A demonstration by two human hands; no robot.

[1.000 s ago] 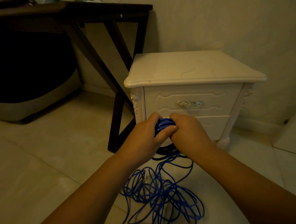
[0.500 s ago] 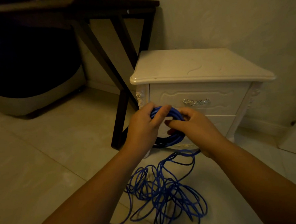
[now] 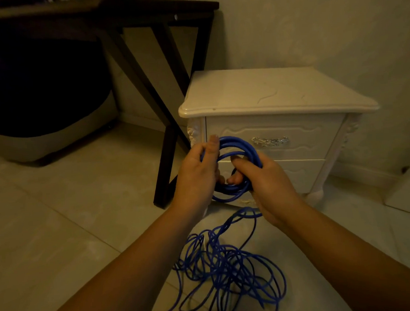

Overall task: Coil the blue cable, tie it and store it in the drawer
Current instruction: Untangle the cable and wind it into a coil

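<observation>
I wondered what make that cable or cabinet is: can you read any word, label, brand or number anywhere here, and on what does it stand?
None can be read. The blue cable shows no legible print in this dim light; the white nightstand and its metal drawer handle bear ornament only, no lettering.

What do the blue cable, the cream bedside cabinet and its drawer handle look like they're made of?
Thin blue cable: flexible plastic or rubber sheath, fairly matte; it bends into loose loops. Cream carved bedside cabinet: probably painted or lacquered wood; soft sheen on its top. Ornate silvery drawer handle: likely polished metal; it glints.
</observation>
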